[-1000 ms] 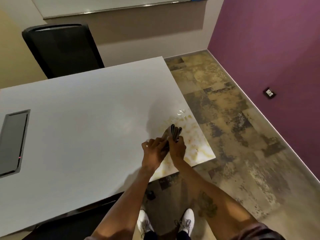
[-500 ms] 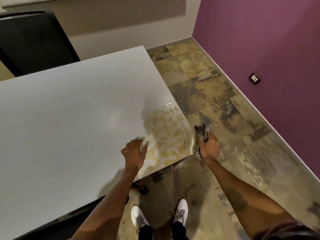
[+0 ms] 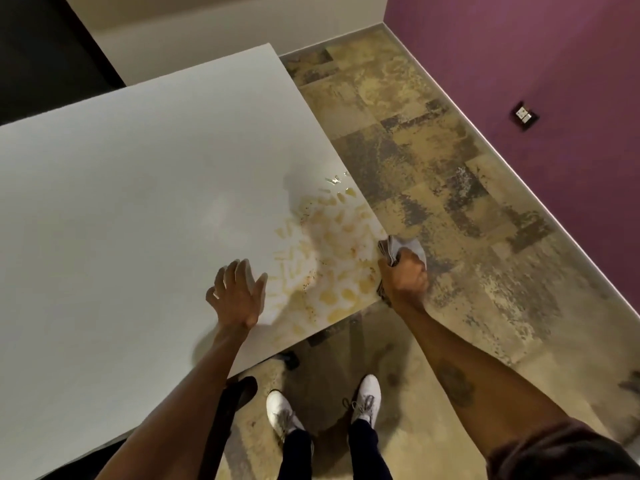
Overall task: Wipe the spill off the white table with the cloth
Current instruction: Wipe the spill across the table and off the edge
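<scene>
A white surface fills the left and centre of the frame, its near right corner pointing toward the lower middle. Across that corner lies the spill: yellowish blotches and smears with small dark specks, reaching from a few clear droplets near the right edge down to the near edge of the surface. The rest of the top looks dull and unmarked.

Right of the surface runs a mottled tan and dark floor, meeting a purple wall along a pale skirting that crosses the upper right of the frame. A small socket plate sits low on that wall. A pale wall closes the top centre, and a dark shape fills the upper left corner. At the bottom of the frame two white shoes stand on the floor beside the corner.

The left hand is spread open, fingers splayed, palm down on the surface just left of the spill, holding nothing. The right hand is closed in a fist around the cloth, a bunched grey cloth whose folds stick out above the knuckles. This hand is at the right edge of the surface, beside the spill; whether the cloth touches the top cannot be told.
</scene>
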A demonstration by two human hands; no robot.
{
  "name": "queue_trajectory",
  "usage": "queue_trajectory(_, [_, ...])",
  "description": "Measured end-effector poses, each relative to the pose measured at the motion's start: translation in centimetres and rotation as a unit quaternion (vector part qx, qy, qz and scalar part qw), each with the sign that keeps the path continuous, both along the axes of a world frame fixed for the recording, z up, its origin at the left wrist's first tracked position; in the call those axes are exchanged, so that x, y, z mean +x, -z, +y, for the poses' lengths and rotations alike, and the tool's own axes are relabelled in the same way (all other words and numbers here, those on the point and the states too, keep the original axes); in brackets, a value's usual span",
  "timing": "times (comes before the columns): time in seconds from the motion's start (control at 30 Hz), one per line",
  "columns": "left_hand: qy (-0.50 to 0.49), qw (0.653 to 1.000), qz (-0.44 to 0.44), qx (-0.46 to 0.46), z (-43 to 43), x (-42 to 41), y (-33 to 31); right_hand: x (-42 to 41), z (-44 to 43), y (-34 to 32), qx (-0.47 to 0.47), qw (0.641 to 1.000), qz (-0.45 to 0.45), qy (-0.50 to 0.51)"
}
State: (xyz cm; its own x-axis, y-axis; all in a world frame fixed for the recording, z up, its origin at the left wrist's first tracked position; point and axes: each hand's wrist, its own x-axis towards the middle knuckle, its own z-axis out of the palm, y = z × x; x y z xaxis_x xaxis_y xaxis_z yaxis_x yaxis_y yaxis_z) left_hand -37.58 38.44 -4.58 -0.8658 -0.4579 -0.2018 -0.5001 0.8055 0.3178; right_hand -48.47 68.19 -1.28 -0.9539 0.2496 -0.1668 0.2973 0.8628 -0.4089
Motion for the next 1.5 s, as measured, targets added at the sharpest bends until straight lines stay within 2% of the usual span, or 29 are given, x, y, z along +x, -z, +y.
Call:
queue_trajectory(0.17, [0.025,0.998,-0.043,-0.047,-1.5,-1.2,2.4,-1.3,0.7,0.6,0.011,0.999,-0.04,-0.022])
queue_trajectory(0.27, [0.01,0.997,-0.065,-0.04,-1.7,-1.8,3.3,-1.6,0.7,1.0,0.02,0.999,-0.034,-0.033])
queue_trajectory(0.47, [-0.03,0.999,-0.033,-0.015,-1.7,-3.4,4.1,-1.7,0.9,1.8,0.005,0.999,-0.012,-0.04])
queue_trajectory(0.6, [-0.043,0.995,-0.004,-0.091,-2.0,-4.0,5.3,-1.5,0.9,1.9,-0.041,0.999,0.005,0.002])
queue_trajectory(0.7, [-0.052,0.991,0.045,-0.115,-2.5,-4.0,5.5,-1.9,0.4,1.9,-0.07,0.996,0.046,0.031])
queue_trajectory(0.83, [-0.029,0.981,0.071,-0.18,-2.5,-3.8,5.9,-2.6,-0.1,2.5,-0.087,0.992,0.074,0.054])
queue_trajectory(1.0, [-0.02,0.991,0.013,-0.128,-2.9,-4.1,6.0,-3.4,-0.4,4.1,-0.072,0.992,0.091,0.045])
queue_trajectory(1.17, [-0.034,0.997,0.012,-0.067,-2.9,-4.0,6.1,-3.9,-0.4,5.2,-0.047,0.997,0.059,0.007])
queue_trajectory(1.27, [-0.034,0.997,0.022,-0.073,-2.9,-4.1,5.9,-4.4,-0.3,6.1,-0.03,0.999,0.018,-0.011])
queue_trajectory(1.5, [-0.036,0.994,0.06,-0.079,-2.7,-4.0,5.5,-4.8,-0.4,6.0,-0.027,0.998,0.047,-0.031])
